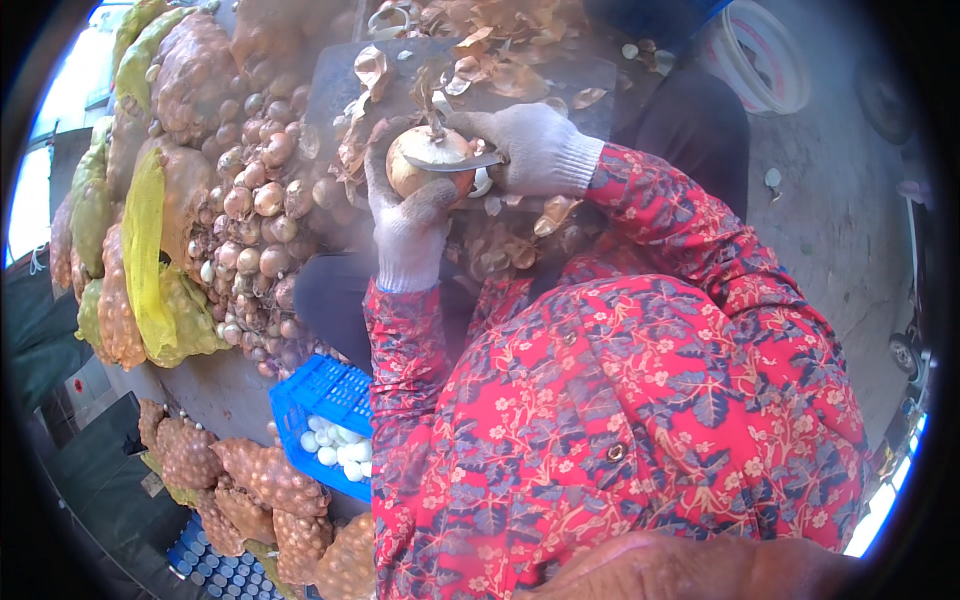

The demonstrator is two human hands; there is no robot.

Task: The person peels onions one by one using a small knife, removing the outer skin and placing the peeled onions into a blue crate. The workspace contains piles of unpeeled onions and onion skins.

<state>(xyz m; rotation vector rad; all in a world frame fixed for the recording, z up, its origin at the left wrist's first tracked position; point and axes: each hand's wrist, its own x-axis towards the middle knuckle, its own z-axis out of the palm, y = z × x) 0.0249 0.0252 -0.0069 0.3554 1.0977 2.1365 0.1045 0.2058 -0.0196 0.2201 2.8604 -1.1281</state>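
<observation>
A large onion with a dry brown stalk is held in my left hand, in a soiled white knit glove. My right hand, gloved alike, grips a knife whose curved blade lies across the front of the onion. The knife's handle is hidden in my right hand. Both hands are over a dark board strewn with dry onion skins. A pale, partly hidden piece, perhaps a peeled onion, shows just beneath my right hand.
Loose unpeeled onions are heaped at left, beside filled mesh sacks and a yellow net bag. A blue plastic crate holds peeled onions. More sacks lie at lower left. A white bucket stands at upper right.
</observation>
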